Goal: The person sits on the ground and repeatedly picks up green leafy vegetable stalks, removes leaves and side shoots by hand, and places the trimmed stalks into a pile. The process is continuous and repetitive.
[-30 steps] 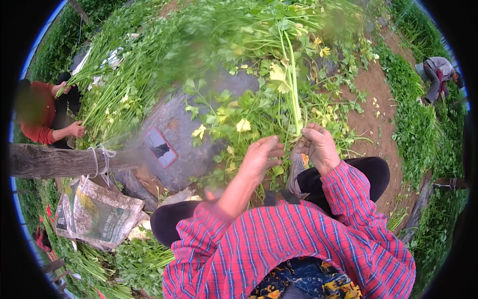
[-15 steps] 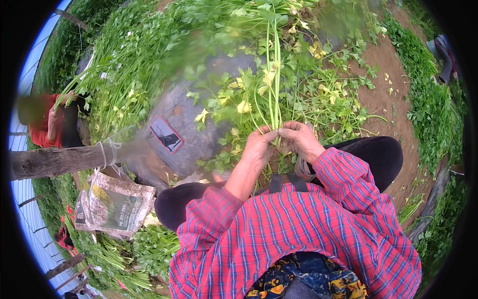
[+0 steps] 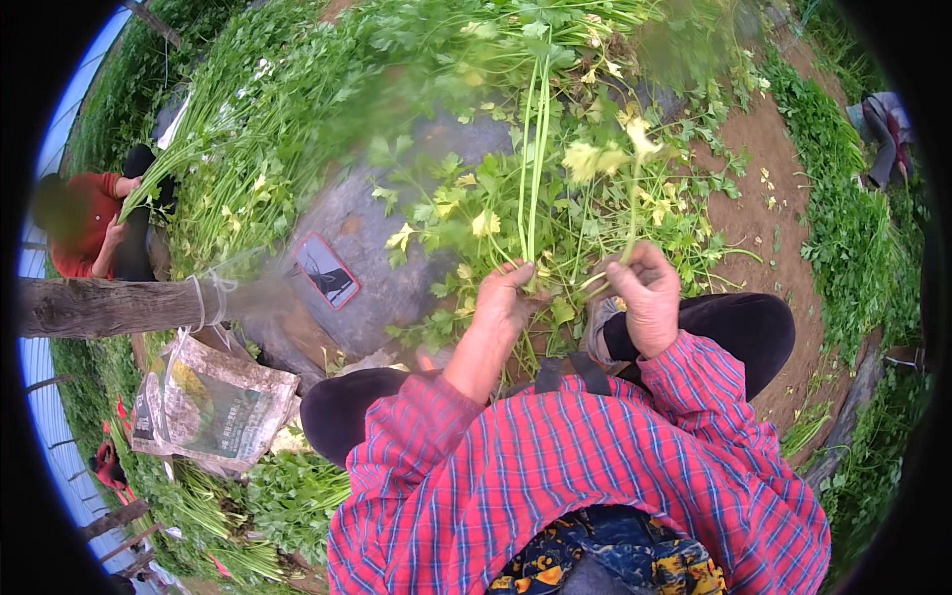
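Closed on the base of a few long green celery stalks (image 3: 535,159) is my left hand (image 3: 504,297); the stalks point away from me, with leaves at their far end. To its right, my right hand (image 3: 647,297) pinches a thin celery stem (image 3: 634,213) topped by yellowed leaves (image 3: 597,159). The two hands are apart, above my lap. Beneath and beyond them lies a heap of loose celery leaves and stems (image 3: 466,203), some of them yellow.
A phone (image 3: 325,270) lies on grey sheeting (image 3: 372,238). At the left are a wooden post (image 3: 109,307), a dirty printed sack (image 3: 218,402), and a person in red (image 3: 94,228) holding celery. Bare soil (image 3: 759,218) runs along the right, beside growing plants (image 3: 833,228).
My right hand has moved away from the left, to the right, and now has a yellow-leaved stem. My left hand has kept the green stalks and moved slightly left.
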The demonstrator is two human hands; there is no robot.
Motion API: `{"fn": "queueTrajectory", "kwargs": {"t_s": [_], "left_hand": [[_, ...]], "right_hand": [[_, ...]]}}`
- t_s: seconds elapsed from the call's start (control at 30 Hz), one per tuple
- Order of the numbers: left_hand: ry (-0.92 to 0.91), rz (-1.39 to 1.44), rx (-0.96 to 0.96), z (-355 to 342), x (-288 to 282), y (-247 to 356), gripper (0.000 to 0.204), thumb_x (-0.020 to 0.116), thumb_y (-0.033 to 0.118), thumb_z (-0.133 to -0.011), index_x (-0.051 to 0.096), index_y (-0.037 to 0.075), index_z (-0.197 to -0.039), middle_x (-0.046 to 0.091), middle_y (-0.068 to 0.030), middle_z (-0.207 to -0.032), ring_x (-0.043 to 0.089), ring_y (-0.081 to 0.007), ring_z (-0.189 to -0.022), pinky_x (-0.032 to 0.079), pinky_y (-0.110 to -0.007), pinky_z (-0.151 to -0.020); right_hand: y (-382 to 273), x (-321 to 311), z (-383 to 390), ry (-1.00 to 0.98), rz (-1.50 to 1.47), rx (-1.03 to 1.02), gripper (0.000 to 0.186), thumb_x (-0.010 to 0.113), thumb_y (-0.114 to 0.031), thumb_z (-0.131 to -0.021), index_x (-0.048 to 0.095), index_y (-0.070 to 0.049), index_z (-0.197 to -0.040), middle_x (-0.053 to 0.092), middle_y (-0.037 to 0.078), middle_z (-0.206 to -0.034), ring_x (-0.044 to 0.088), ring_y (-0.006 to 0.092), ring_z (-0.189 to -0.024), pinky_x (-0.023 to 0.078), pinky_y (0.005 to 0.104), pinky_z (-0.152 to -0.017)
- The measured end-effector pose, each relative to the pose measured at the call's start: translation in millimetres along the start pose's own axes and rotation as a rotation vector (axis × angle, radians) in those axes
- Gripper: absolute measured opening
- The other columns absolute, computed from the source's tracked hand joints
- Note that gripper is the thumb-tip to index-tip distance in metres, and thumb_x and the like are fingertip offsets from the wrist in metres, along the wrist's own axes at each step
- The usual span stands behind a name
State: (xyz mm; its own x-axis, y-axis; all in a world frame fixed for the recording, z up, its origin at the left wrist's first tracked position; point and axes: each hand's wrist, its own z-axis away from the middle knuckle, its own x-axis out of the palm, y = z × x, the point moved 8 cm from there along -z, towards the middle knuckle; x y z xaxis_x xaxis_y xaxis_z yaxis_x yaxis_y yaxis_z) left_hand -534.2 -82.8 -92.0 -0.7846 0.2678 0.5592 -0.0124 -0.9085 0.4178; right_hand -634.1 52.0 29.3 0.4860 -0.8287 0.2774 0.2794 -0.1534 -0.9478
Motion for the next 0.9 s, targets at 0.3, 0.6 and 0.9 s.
{"fn": "queueTrajectory", "kwargs": {"t_s": [0.3,0.6,0.9], "left_hand": [[-0.164,-0.141,-0.075,10.7,18.0,-16.4,0.015,0.049,0.023,-0.090,0.052,0.008,-0.090,0.055,-0.0044,-0.077,0.053,-0.0181,-0.063,0.044,-0.035,-0.055],[-0.099,-0.225,-0.035,7.0,3.1,-22.1,0.022,0.046,0.023,-0.092,0.050,0.002,-0.092,0.050,-0.0078,-0.076,0.051,-0.0205,-0.063,0.047,-0.042,-0.054],[0.008,-0.260,-0.133,-14.3,-36.5,-37.3,0.027,0.049,0.025,-0.091,0.049,-0.002,-0.088,0.050,-0.0077,-0.066,0.049,-0.0190,-0.045,0.052,-0.037,-0.040]], "right_hand": [[64.7,-40.9,-19.0,0.074,0.006,0.449,0.060,0.057,-0.034,-0.086,0.034,0.004,-0.127,0.040,0.021,-0.128,0.039,0.0281,-0.120,0.034,0.0382,-0.099],[77.5,42.9,-25.1,-0.116,0.140,0.381,0.014,0.057,-0.005,-0.081,0.060,0.001,-0.094,0.060,0.005,-0.079,0.054,0.0104,-0.059,0.043,0.0224,-0.049],[29.6,73.0,-5.9,-0.151,0.043,0.135,0.018,0.055,-0.001,-0.084,0.054,0.000,-0.102,0.062,0.008,-0.091,0.059,0.0141,-0.082,0.049,0.0268,-0.073]]}}
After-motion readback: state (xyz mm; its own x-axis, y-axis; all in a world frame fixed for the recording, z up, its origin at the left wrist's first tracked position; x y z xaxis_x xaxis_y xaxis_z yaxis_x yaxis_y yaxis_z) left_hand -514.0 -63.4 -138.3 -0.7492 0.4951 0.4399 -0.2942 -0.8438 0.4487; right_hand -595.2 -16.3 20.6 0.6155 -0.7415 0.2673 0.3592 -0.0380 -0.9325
